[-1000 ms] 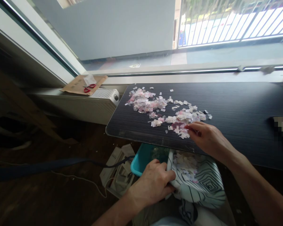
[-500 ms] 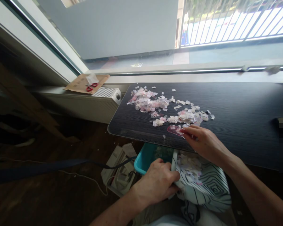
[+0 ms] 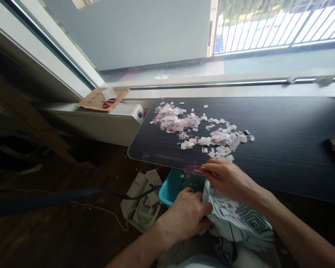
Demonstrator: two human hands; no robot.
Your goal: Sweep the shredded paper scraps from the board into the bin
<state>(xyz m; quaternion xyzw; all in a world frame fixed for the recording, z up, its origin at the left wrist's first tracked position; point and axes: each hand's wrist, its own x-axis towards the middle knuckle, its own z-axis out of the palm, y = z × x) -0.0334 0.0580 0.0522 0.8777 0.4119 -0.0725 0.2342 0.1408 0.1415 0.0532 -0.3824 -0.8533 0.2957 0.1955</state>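
Observation:
My right hand (image 3: 230, 176) pinches a flat, translucent pink plastic strip with a rounded end (image 3: 193, 170). The strip is over the table's front edge, above a teal bin (image 3: 166, 191) that holds some small clear scraps. Below, the fingers of my left hand (image 3: 187, 212) are closed on the edge of a white cloth with black lines (image 3: 254, 223), beside the bin's rim. White paper bits (image 3: 226, 204) fill the hollow of the cloth, partly hidden by my right hand. Small paper squares lie in a near pile (image 3: 223, 138) and a far pile (image 3: 174, 119) on the table.
The dark table (image 3: 284, 141) stands against a window. On the left, red-handled scissors (image 3: 109, 102) rest on a brown envelope (image 3: 91, 99) over a radiator (image 3: 128, 111). A box with cables (image 3: 142, 208) sits on the floor, and a dark strap (image 3: 80, 195) crosses there.
My right hand has moved left and toward me, carrying the pink strip from the paper pile to above the teal bin. Scraps that lay on the strip are mostly gone. My left hand stays put.

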